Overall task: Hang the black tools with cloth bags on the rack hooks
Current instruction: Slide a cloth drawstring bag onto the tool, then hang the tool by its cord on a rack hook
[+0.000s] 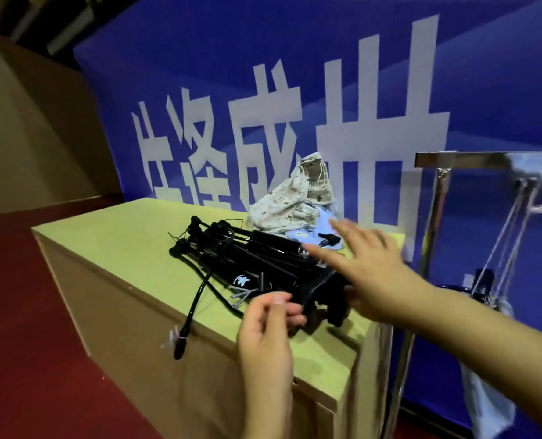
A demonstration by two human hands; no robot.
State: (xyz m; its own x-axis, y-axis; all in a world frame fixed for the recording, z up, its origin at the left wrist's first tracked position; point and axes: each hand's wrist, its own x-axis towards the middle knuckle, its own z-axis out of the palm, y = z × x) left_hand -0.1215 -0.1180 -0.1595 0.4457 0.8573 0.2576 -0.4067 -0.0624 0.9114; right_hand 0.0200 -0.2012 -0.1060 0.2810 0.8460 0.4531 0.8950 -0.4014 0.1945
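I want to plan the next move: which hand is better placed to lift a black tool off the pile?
Probably the left hand: its fingers already pinch something at the near end of the black tools. The right hand is spread flat above them.

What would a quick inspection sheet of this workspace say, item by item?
Surface: yellow-green top of a brown cardboard-coloured box table, bare on its left part.
Job's things: pile of black rod-shaped tools in the middle; chrome metal rack at right, one tool with a pale cloth bag already hanging from it.
Clutter: heap of patterned beige cloth bags at the back edge.
Hands: left hand pinches a black tool's end with its fingers; right hand reaches open over the pile, blurred.
Cables: thin black cords trail off the front edge.
Surroundings: blue fabric banner with white characters; dark red floor.
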